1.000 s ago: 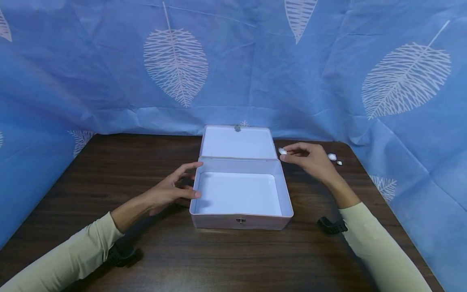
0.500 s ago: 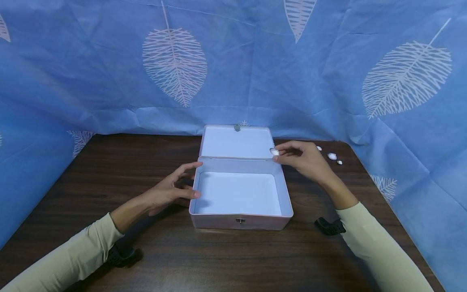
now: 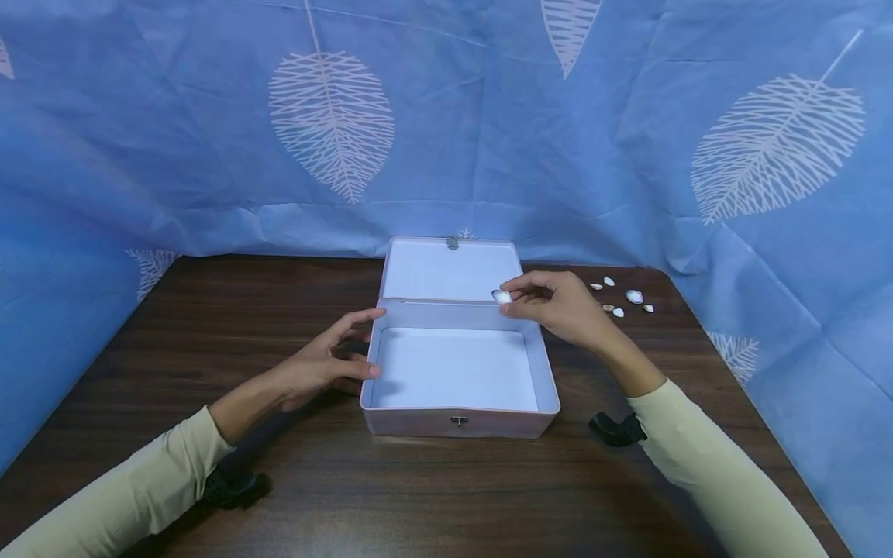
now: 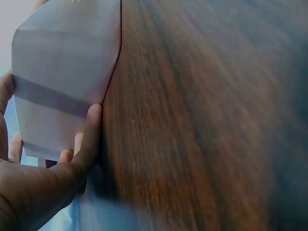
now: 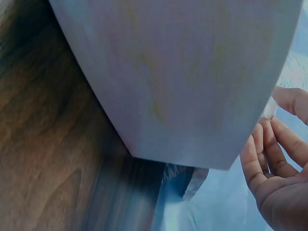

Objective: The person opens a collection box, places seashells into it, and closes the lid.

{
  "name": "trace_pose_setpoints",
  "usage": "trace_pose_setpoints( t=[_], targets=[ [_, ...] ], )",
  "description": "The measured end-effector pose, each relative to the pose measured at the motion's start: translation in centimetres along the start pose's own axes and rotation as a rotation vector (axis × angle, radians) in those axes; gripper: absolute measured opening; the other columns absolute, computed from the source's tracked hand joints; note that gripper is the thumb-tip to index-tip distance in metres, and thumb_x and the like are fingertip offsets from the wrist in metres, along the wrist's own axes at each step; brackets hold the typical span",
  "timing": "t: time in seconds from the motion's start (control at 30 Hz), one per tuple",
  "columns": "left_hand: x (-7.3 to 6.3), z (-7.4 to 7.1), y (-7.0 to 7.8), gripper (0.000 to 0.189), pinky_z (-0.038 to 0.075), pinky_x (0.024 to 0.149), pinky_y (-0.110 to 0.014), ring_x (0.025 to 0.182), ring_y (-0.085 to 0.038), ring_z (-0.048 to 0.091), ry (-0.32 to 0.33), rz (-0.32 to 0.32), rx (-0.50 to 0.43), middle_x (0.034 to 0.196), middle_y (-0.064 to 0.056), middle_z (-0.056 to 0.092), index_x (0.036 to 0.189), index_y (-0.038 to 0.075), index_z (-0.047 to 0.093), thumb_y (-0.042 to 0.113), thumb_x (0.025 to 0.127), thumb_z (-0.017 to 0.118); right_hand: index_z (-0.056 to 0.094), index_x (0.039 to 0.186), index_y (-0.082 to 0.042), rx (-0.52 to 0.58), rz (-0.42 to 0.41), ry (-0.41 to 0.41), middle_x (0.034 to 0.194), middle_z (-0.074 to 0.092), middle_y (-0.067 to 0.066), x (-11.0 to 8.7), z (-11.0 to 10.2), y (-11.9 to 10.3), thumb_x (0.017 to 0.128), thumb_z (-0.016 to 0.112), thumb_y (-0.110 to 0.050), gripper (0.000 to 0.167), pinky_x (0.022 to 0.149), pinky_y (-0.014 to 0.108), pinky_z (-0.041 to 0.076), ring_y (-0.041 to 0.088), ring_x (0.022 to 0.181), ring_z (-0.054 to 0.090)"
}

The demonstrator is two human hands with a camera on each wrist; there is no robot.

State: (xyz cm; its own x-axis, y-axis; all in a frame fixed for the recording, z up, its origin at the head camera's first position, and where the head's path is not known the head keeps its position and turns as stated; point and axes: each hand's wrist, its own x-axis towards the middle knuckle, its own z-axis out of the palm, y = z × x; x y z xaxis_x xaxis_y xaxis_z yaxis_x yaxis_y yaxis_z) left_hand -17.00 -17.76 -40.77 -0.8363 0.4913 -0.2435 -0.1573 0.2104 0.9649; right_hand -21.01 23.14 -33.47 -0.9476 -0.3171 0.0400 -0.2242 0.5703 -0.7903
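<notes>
Since 1 s ago: my right hand (image 3: 561,308) shifted left, carrying the white shell-like piece (image 3: 501,296) from just right of the box (image 3: 412,424) to the hinge line at the back. The move uncovered more small pieces on the table behind the hand. Left hand (image 3: 317,364) and box: no real change.

Near to far. My pale left sleeve (image 3: 125,484) and right sleeve (image 3: 725,465) come in from the bottom corners, a black left wrist unit (image 3: 237,488) and right wrist unit (image 3: 617,428) under the cuffs. Dark wood-grain table (image 3: 418,504) below. Box sits flat on it, front latch (image 3: 458,421) facing me, white inside. Left wrist view: outer wall pale, faint yellowish marks.

Left fingers spread and released, just resting against the left wall, gripping nothing. Right thumb and fingers are pinching the white piece; from above it shows against the lower right corner of the lid (image 3: 446,267). Clearance over the box: can't tell.

Lid is swung open to the back, catch (image 3: 453,243) at its far edge. Beyond my right hand, small pale pieces (image 3: 634,296) lie scattered by the table's far right corner. Last, blue cloth (image 3: 488,155) with white leaf prints.
</notes>
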Motion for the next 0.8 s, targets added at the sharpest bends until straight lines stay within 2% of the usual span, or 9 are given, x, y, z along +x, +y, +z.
trace_pose_setpoints(
  t=[0.27, 0.57, 0.8],
  targets=[
    [0.0, -0.1, 0.1, 0.099, 0.065, 0.099, -0.049, 0.146, -0.049, 0.055, -0.004, -0.007, -0.031, 0.177, -0.024, 0.023, 0.178, 0.036, 0.029, 0.022, 0.1, 0.088, 0.082, 0.131, -0.008, -0.003, -0.019, -0.035, 0.114, 0.08, 0.011, 0.4, 1.3, -0.5, 0.1, 0.088, -0.023, 0.036, 0.085, 0.025, 0.06, 0.022, 0.1, 0.073],
    [0.1, 0.0, 0.5, 0.099, 0.065, 0.101, -0.05, 0.147, -0.048, 0.051, -0.012, -0.028, -0.035, 0.177, -0.022, 0.024, 0.178, 0.035, 0.027, 0.023, 0.1, 0.088, 0.08, 0.136, -0.002, 0.021, -0.042, -0.056, 0.118, 0.08, 0.013, 0.3, 2.0, -0.7, 0.101, 0.087, -0.024, 0.041, 0.086, 0.023, 0.06, 0.02, 0.101, 0.073],
    [0.1, 0.0, 0.4, 0.101, 0.065, 0.101, -0.05, 0.144, -0.046, 0.053, -0.013, -0.017, -0.025, 0.175, -0.023, 0.025, 0.178, 0.036, 0.027, 0.023, 0.1, 0.089, 0.08, 0.136, -0.002, -0.008, -0.035, -0.054, 0.119, 0.081, 0.013, 0.1, 2.0, -0.2, 0.101, 0.086, -0.026, 0.042, 0.087, 0.023, 0.06, 0.02, 0.101, 0.073]
  ],
)
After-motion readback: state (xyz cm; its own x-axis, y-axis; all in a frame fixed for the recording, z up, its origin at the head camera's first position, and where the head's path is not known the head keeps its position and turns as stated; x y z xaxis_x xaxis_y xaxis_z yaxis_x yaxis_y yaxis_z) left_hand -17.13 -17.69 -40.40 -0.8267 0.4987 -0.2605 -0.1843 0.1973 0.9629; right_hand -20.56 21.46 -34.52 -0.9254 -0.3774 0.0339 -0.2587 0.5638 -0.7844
